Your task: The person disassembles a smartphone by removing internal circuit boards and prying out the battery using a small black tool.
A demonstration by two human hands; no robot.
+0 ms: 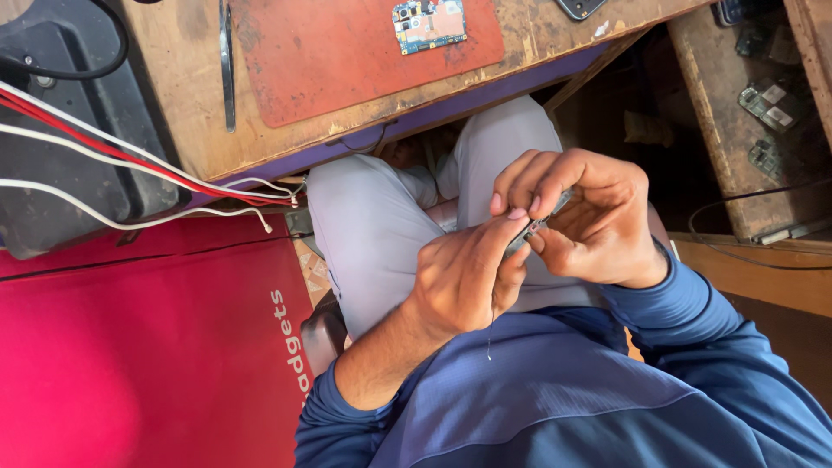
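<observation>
Two hands meet over the lap on one small, thin grey part [537,224], held low, in front of the workbench edge. Left hand [464,277]: fingertips pinched on its near end. Right hand [589,217]: fingers curled and clamped over its far end. Behind, a circuit board [428,23] lies on a red mat [347,61] on the wooden workbench [186,104]; white and red wires [130,165] trail at left.

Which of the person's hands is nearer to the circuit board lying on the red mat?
The right hand. It is below the circuit board, slightly right; the left hand sits lower still.
</observation>
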